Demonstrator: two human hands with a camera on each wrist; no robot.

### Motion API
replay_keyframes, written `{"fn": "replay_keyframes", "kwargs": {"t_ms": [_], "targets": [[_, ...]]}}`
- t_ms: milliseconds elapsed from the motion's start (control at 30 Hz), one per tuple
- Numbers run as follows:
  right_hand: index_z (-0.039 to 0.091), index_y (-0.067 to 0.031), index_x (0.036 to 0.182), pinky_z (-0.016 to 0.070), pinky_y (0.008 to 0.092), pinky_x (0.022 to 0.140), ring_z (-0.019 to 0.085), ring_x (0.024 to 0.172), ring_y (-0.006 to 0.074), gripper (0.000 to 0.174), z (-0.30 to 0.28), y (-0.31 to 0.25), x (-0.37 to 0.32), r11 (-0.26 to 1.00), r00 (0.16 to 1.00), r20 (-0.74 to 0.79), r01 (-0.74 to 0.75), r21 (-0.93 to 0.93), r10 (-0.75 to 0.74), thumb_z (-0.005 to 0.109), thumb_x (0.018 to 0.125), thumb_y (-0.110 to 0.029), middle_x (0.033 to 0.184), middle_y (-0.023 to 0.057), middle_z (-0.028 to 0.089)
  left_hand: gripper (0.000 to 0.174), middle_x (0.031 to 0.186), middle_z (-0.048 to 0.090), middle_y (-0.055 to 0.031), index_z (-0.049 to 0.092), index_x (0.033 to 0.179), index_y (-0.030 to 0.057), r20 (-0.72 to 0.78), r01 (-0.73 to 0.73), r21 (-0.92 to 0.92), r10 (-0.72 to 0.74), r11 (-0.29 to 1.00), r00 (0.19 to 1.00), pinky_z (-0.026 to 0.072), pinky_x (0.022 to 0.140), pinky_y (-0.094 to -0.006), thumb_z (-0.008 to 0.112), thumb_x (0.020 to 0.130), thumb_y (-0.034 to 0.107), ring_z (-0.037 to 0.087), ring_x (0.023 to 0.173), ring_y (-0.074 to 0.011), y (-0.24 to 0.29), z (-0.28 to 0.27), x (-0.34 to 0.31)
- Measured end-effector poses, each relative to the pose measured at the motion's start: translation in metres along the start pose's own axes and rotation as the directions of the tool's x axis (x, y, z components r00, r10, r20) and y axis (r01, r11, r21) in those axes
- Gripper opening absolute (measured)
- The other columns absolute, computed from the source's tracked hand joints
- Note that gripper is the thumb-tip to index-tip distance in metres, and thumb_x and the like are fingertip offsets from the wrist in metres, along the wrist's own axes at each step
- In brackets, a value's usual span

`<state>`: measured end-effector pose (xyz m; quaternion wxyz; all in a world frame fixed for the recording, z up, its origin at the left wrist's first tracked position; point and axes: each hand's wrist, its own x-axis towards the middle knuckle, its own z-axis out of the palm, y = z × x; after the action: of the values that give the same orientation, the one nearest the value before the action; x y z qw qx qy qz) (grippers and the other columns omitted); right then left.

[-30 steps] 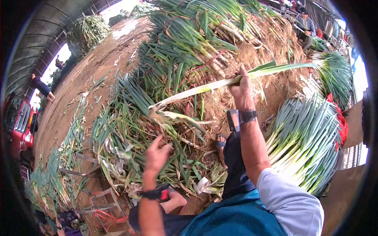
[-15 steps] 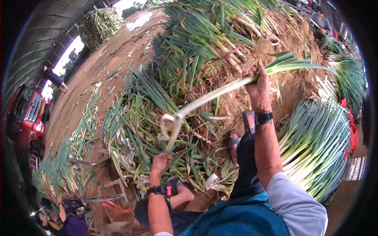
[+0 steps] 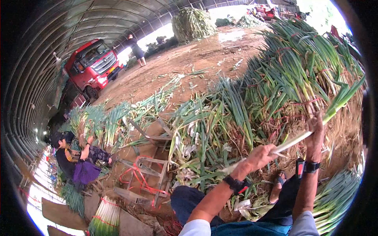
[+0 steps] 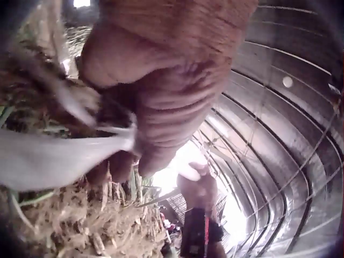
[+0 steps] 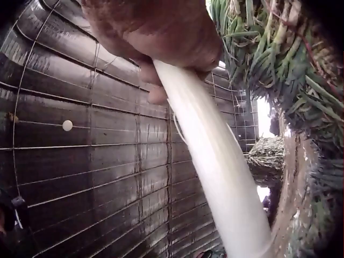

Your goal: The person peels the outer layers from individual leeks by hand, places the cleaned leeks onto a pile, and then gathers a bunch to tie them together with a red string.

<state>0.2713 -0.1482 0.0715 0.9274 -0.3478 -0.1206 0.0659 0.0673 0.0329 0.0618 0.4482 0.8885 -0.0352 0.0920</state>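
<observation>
A long green onion (image 3: 293,142), white at the stalk and green at the leaf end, slants up to the right in the head view. My right hand (image 3: 315,131) grips it partway along, just below the leaves. In the right wrist view its thick white stalk (image 5: 215,161) runs down from the curled fingers. My left hand (image 3: 258,158) is at the lower end of the stalk. The left wrist view has its fingers curled round the narrow end of a white peel strip (image 4: 59,160). A blurred pale piece (image 3: 232,168) trails behind this hand.
Loose green onions and peelings (image 3: 201,137) lie in front of me. Tied bundles (image 3: 295,70) are heaped at the right, with more onions (image 3: 338,200) by my side. A metal frame with red cord (image 3: 151,177), a seated person (image 3: 78,157) and a red truck (image 3: 92,65) are leftward.
The view has swung left. My left hand has moved from the dangling lower peel up to the stalk, closer to the right hand. The right hand still grips the onion.
</observation>
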Motion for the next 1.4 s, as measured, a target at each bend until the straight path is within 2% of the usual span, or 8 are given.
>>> {"fn": "replay_keyframes", "kwargs": {"t_ms": [167,267,733,933,1067,1133,1333,1400], "targets": [[0.05,-0.0005,0.121,0.056,0.0431,0.083,0.063,0.105,0.0301,0.045,0.003,-0.033,0.038,1.0,0.995,0.094,-0.012,-0.01,0.013,0.051,0.098,-0.039,0.112,0.0155,0.063,0.033,0.078,0.066,-0.0046,0.064,0.105,0.002,-0.041,0.112,-0.222,-0.124,0.969,0.991,0.0516,0.068,-0.0326,0.074,0.082,0.024,0.061,0.073,-0.0122,-0.039,0.005,-0.023],[0.05,-0.0064,0.096,0.0537,0.0419,0.064,0.055,0.072,0.0244,0.027,0.005,-0.047,0.055,0.993,0.992,-0.069,0.102,-0.057,-0.106,0.063,0.092,-0.03,0.083,0.0081,0.053,0.032,0.08,0.065,0.0011,0.066,0.104,0.0015,0.025,0.297,-0.47,-0.324,0.831,0.946,0.0492,0.06,-0.0249,0.073,0.087,0.027,0.059,0.069,-0.0072,-0.038,-0.002,-0.035],[0.046,-0.0085,0.085,0.0373,0.0284,0.04,0.037,0.045,0.0118,0.018,-0.023,-0.08,0.113,0.996,0.957,-0.279,0.071,-0.053,-0.083,0.052,0.099,-0.017,0.06,-0.0008,0.039,0.021,0.076,0.06,-0.0244,0.059,0.106,0.0016,-0.132,-0.179,0.386,0.246,0.905,0.96,0.0468,0.056,-0.046,0.053,0.099,0.02,0.062,0.07,-0.0418,0.02,-0.035,-0.057],[0.048,-0.0064,0.084,0.0472,0.0334,0.048,0.042,0.046,0.0155,0.022,-0.106,-0.158,0.147,0.976,0.922,-0.333,0.218,0.022,-0.198,0.058,0.097,-0.021,0.058,-0.0005,0.039,0.011,0.074,0.062,-0.0218,0.056,0.09,0.002,-0.103,0.183,0.625,-0.153,0.759,0.983,0.0459,0.057,-0.0509,0.05,0.092,0.011,0.062,0.07,-0.0425,-0.047,-0.113,-0.139],[0.042,-0.0077,0.082,0.0447,0.0367,0.053,0.043,0.053,0.0185,0.026,-0.135,-0.206,0.115,0.925,0.891,-0.396,0.322,0.203,-0.223,0.057,0.096,-0.023,0.062,0.0031,0.037,0.077,0.142,0.041,-0.0238,0.03,0.144,-0.0029,-0.311,0.554,0.797,-0.622,0.242,0.718,0.0264,0.111,-0.0498,0.071,0.081,0.017,0.038,0.132,-0.038,-0.066,-0.146,-0.149],[0.044,-0.0055,0.085,0.0492,0.0394,0.061,0.048,0.059,0.0216,0.026,-0.151,-0.209,0.098,0.907,0.917,-0.337,0.315,0.28,-0.214,0.06,0.095,-0.023,0.069,0.0043,0.041,0.07,0.14,0.044,-0.0236,0.035,0.142,-0.0032,-0.208,0.359,0.785,-0.332,0.505,0.92,0.0282,0.11,-0.0466,0.068,0.082,0.014,0.039,0.131,-0.0376,-0.076,-0.138,-0.127],[0.054,-0.0055,0.085,0.0474,0.0357,0.056,0.052,0.058,0.0217,0.013,-0.199,-0.281,0.002,0.894,0.737,-0.512,0.407,-0.186,-0.441,0.065,0.089,-0.012,0.07,0.0059,0.05,0.049,0.13,0.053,-0.0242,0.047,0.134,-0.0046,0.089,0.238,0.571,-0.348,0.786,0.933,0.0414,0.098,-0.0448,0.059,0.09,0.012,0.052,0.118,-0.04,-0.068,-0.058,-0.061],[0.056,-0.0039,0.089,0.0472,0.0342,0.055,0.052,0.057,0.0213,0.011,-0.265,-0.336,-0.034,0.511,0.744,-0.029,0.429,-0.745,-0.667,0.063,0.09,-0.013,0.07,0.0062,0.049,0.048,0.124,0.057,-0.0253,0.048,0.133,-0.0057,0.211,0.286,0.576,-0.478,0.766,0.853,0.0432,0.096,-0.0442,0.059,0.091,0.014,0.055,0.114,-0.0404,-0.06,-0.039,-0.051]]}}
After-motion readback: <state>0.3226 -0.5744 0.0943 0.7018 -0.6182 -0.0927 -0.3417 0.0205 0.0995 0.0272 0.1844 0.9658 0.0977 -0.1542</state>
